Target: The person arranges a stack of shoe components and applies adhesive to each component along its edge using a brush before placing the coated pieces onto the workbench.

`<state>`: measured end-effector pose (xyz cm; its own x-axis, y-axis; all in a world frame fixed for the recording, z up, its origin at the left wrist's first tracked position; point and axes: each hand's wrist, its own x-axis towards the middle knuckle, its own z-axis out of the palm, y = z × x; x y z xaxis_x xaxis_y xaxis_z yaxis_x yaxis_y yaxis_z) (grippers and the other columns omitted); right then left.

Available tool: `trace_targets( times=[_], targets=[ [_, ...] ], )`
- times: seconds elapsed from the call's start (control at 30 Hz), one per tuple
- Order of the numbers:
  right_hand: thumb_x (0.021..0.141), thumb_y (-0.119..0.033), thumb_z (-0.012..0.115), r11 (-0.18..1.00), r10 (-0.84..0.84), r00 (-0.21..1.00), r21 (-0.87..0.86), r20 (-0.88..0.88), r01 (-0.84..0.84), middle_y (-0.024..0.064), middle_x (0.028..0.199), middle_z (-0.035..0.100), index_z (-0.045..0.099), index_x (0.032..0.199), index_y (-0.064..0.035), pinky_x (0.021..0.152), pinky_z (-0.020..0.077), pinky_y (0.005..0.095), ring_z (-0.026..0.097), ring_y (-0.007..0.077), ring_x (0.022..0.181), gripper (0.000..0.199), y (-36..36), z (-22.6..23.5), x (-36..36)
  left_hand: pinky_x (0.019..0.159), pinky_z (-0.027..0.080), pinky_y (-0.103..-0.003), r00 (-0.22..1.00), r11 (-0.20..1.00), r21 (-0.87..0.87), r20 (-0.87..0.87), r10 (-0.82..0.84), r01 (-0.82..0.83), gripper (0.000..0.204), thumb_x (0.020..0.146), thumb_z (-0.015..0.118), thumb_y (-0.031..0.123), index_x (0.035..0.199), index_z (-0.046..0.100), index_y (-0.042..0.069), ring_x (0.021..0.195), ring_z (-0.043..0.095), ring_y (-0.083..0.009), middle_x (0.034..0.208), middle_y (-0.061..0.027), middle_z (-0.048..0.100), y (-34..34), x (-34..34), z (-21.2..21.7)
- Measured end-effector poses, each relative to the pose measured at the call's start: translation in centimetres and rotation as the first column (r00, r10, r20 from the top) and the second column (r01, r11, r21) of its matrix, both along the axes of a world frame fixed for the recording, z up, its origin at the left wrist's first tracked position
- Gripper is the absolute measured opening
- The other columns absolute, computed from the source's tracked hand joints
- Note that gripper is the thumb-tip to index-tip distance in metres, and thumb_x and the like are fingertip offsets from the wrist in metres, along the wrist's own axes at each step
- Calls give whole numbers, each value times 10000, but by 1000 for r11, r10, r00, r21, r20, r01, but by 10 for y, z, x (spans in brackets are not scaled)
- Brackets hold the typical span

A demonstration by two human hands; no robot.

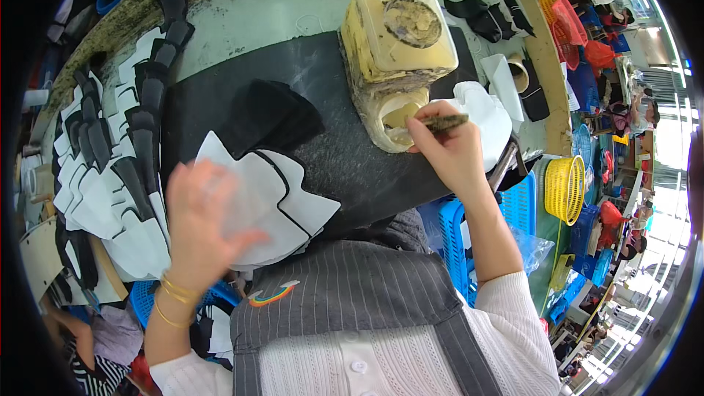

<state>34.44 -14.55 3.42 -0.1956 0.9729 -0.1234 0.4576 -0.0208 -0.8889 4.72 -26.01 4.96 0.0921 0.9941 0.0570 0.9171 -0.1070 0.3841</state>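
My right hand (447, 139) pinches a short brush (449, 123) with a dark, glue-crusted handle. Its tip reaches into the round mouth of a yellowish plastic glue pot (400, 66), which is stained and caked. Smeared by motion, my left hand (205, 213) hovers over or touches a stack of white cut pieces (293, 187) with black edges. Its thumb and fingers look spread apart, and I make out nothing gripped in them. A dark cut piece (275, 117) lies beyond the stack on the black mat (323, 66).
Overlapping white and black pieces (139, 147) fill the left side of the table. White pieces (484, 121) and a tape roll (518, 75) lie to the right. A raised wooden rim (554, 81) borders the table. Blue baskets (521, 202) and a yellow basket (565, 189) stand beyond.
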Motion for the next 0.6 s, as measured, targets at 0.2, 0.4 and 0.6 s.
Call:
trace_targets(
  times=[0.2, 0.4, 0.6],
  targets=[
    [837, -158, 615, 983, -186, 970, -35, -156, 182, 7, 623, 550, 547, 812, -25, 380, 349, 189, 457, 56, 407, 152, 17, 26, 16, 991, 228, -542, 982, 977, -130, -63, -178, 168, 681, 542, 779, 372, 1151, 568, 153, 1239, 328, -390, 1336, -131, 409, -42, 16, -4],
    [861, -109, 564, 967, -245, 841, -184, -482, 176, 54, 730, 571, 541, 894, -29, 376, 322, 198, 495, 81, 508, 90, 10, 21, 42, 955, 297, -504, 968, 995, -80, 248, -37, 59, 439, 696, 694, 227, 1100, 597, 85, 1215, 383, -376, 1278, -149, 480, -45, 16, -4],
    [854, -130, 585, 961, -219, 739, -13, -637, 275, 48, 692, 559, 550, 856, -10, 395, 357, 202, 495, 83, 507, 125, 12, 17, 30, 956, 291, -543, 977, 992, 125, -215, -7, 35, 610, 655, 721, 292, 1195, 512, 102, 1179, 397, -376, 1264, -157, 448, -47, 70, -35]
  ],
)
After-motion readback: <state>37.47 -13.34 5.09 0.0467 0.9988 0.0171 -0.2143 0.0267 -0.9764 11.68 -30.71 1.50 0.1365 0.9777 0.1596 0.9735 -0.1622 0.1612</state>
